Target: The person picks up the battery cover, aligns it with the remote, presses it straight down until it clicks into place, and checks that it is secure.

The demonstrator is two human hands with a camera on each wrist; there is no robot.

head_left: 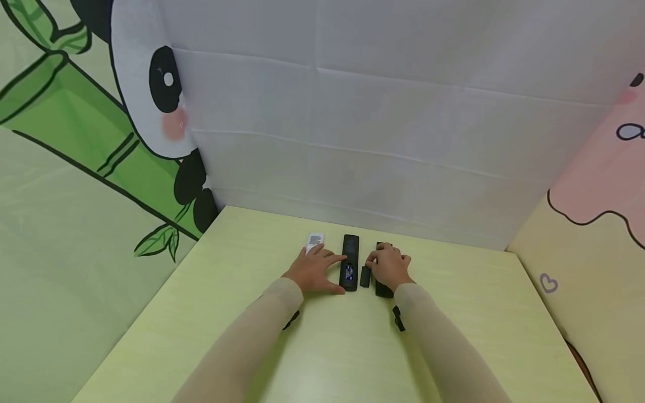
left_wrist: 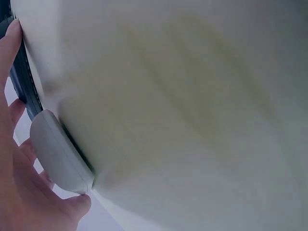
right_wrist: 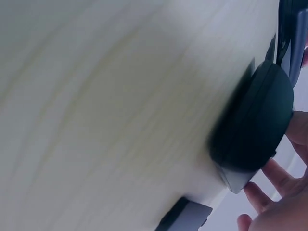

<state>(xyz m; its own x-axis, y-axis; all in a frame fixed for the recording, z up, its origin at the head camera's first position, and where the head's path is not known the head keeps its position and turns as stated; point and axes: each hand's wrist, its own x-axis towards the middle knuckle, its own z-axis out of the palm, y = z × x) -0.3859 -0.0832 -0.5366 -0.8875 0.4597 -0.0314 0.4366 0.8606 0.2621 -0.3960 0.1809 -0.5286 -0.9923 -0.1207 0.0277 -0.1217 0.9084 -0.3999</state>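
A black remote control (head_left: 351,246) lies face down, its battery bay showing blue batteries (head_left: 349,272). My left hand (head_left: 312,270) is spread beside it, with the index fingertip at its left edge and the thumb near its lower end. Beneath that hand lies a white remote control (head_left: 315,239), its rounded end (left_wrist: 62,154) near in the left wrist view. My right hand (head_left: 389,266) pinches the far end of a small black battery cover (head_left: 365,277). Under the right hand is a second black remote control (head_left: 384,290), its rounded end (right_wrist: 260,120) large in the right wrist view.
In the right wrist view, a small dark piece (right_wrist: 187,216) lies beside the second remote, hidden by the hand in the head view. The pale wooden table (head_left: 322,358) meets a white cloth backdrop (head_left: 353,140) behind, with printed panels on both sides.
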